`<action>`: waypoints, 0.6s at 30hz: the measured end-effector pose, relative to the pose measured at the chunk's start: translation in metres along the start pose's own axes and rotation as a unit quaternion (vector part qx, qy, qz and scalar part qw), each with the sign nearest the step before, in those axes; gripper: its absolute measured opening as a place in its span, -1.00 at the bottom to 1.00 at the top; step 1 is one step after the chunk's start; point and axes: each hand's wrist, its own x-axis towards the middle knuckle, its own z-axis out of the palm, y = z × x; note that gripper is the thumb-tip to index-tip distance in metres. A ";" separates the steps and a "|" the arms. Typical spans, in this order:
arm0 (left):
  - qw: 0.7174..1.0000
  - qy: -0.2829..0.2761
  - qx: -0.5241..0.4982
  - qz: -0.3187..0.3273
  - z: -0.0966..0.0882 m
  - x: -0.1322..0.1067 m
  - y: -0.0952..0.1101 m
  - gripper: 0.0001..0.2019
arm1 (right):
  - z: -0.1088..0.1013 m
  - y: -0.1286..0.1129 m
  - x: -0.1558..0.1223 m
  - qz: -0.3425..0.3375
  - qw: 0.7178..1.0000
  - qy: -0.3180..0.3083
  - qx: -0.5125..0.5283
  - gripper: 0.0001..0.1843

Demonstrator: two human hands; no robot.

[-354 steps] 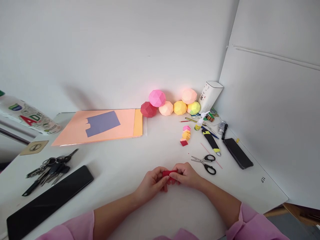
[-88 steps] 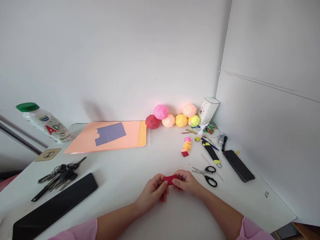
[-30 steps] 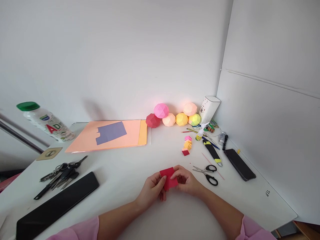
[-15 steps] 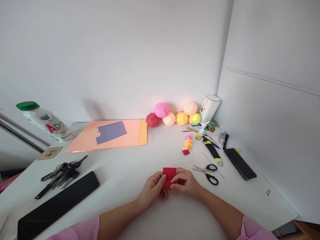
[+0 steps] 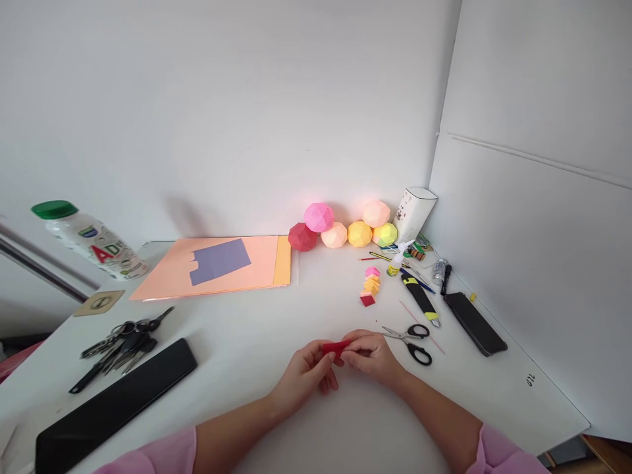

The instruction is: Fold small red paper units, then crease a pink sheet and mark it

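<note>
A small piece of red paper [image 5: 334,346] is pinched between both hands just above the white table [image 5: 257,329], near its front middle. My left hand [image 5: 302,372] grips its left end with thumb and fingers closed. From the right, my right hand [image 5: 371,354] pinches the other end. The paper shows only as a thin folded strip. A short row of folded paper pieces in pink, yellow and red [image 5: 369,286] lies beyond the hands. Black-handled scissors [image 5: 409,336] rest just right of my right hand.
Several paper balls [image 5: 340,230] line the back wall beside a white carton [image 5: 413,214]. Orange paper sheets with a purple piece [image 5: 217,263] lie at the left back. Keys [image 5: 118,339], a black flat case [image 5: 113,401], a bottle [image 5: 91,240], a utility knife [image 5: 419,296], glue [image 5: 396,260] and a phone [image 5: 474,322] lie around.
The red paper, held up as an open square half a second ago, is now folded down into a thin strip between both hands. The hands stay in the same spot.
</note>
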 end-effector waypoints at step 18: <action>1.000 0.000 0.024 -0.009 0.003 -0.001 0.004 -0.52 | 0.005 0.002 -0.002 -0.036 0.999 0.028 0.013 -0.90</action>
